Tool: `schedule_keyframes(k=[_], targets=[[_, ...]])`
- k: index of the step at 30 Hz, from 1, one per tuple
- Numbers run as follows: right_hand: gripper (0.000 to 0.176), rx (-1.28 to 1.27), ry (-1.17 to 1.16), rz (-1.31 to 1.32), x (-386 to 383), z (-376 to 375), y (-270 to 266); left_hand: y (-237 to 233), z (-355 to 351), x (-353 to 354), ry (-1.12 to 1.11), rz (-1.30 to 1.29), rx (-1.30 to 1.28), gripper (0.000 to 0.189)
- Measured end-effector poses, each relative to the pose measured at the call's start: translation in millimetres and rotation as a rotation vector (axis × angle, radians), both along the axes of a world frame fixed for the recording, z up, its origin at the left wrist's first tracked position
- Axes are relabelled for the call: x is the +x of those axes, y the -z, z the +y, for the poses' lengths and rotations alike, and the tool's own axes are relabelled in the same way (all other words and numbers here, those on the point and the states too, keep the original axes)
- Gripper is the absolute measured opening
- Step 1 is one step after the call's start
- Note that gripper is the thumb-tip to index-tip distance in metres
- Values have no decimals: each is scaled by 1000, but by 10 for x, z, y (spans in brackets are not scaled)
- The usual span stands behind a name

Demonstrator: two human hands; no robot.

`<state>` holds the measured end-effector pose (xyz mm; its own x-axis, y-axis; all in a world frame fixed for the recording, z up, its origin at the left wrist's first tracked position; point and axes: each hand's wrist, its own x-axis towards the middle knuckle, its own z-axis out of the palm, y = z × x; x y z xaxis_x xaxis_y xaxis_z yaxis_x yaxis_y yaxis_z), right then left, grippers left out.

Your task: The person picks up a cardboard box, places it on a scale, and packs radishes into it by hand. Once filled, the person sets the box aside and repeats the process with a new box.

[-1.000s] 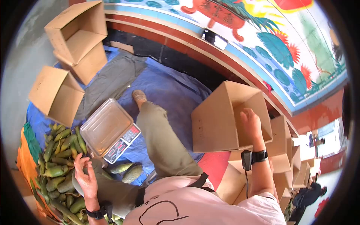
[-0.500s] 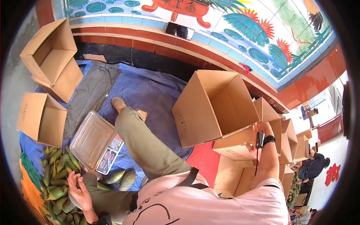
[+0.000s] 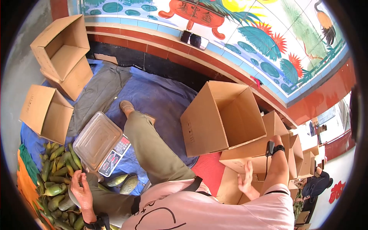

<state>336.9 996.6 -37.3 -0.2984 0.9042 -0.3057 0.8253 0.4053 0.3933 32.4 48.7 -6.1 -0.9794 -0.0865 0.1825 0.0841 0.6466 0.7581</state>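
Note:
My left hand (image 3: pixel 81 188) is raised at the lower left beside my bent knee, empty, its fingers loosely curled and apart, over a pile of green gourd-like vegetables (image 3: pixel 57 188). My right arm reaches up among the cardboard boxes; my right hand (image 3: pixel 275 140) is at the edge of a box (image 3: pixel 280 130), its fingers hidden beyond the strapped wrist. Below it another hand (image 3: pixel 246 182), without a strap, has its fingers spread against a lower box (image 3: pixel 234 160); its arm passes behind my sleeve. A big open box (image 3: pixel 205 124) stands to the left of these.
A scale (image 3: pixel 97 140) with a metal tray lies on a blue tarp (image 3: pixel 161 90). Open boxes (image 3: pixel 46 111) stand at the left. A phone (image 3: pixel 194 40) leans on the tiled wall ledge. A row of boxes extends right, towards a person in dark clothes (image 3: pixel 317 185).
The view has shifted slightly. My right hand's fingers, seen earlier at the box edge, are now hidden. The other hand now shows fully, lower down. My left hand has barely moved.

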Motion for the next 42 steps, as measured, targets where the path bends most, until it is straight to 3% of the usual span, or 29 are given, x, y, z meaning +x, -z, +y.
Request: schedule_keyframes(k=[6,8,9,12,15,18,20,21,23,28,30,31,33,35,37,38,40,42], targets=[[19,365,-456,-387,7,63,-899,57,7,-75,7,9,32,18],[19,486,-242,311,-78,-235,-1303,66,23,-105,20,21,50,17],[20,446,-156,475,-361,-793,-1702,71,20,-120,30,19,46,16],[20,560,-230,517,-579,-1226,-2344,33,32,-146,46,27,44,14],[38,618,-279,552,-734,-1755,-2946,72,-10,-165,63,17,41,14],[29,776,-485,511,-922,-2631,-3495,123,-32,-168,76,28,38,13],[28,764,-584,508,-973,-3028,-3914,170,-44,-172,78,17,93,12],[28,748,-648,522,-1030,-3201,-4111,76,-15,-171,99,81,-32,11],[32,788,-931,589,-961,-3381,-4491,-2,27,-155,95,59,3,12],[34,649,-1034,701,-1160,-4314,-5368,3,33,-81,12,131,-17,11],[36,587,-1081,756,-1412,-4631,-5539,-13,17,-61,16,137,30,12],[33,608,-987,913,-1581,-4839,-5503,-28,29,-50,-2,134,59,12],[33,513,-1027,1013,-1988,-5239,-5274,-29,-27,-20,-2,149,45,16],[31,405,-1119,1146,-2336,-5159,-5197,-55,-38,2,-51,140,123,18],[30,248,-1397,1082,-2800,-5369,-4982,1,-143,40,-53,97,235,27],[31,138,-1394,1057,-2988,-5450,-4924,17,-167,34,-82,100,231,27],[32,41,-1441,1212,-3534,-5467,-4588,12,-238,-30,-43,103,498,33],[31,48,-1445,1177,-4043,-5515,-4387,-79,-388,-129,-17,83,521,41]])
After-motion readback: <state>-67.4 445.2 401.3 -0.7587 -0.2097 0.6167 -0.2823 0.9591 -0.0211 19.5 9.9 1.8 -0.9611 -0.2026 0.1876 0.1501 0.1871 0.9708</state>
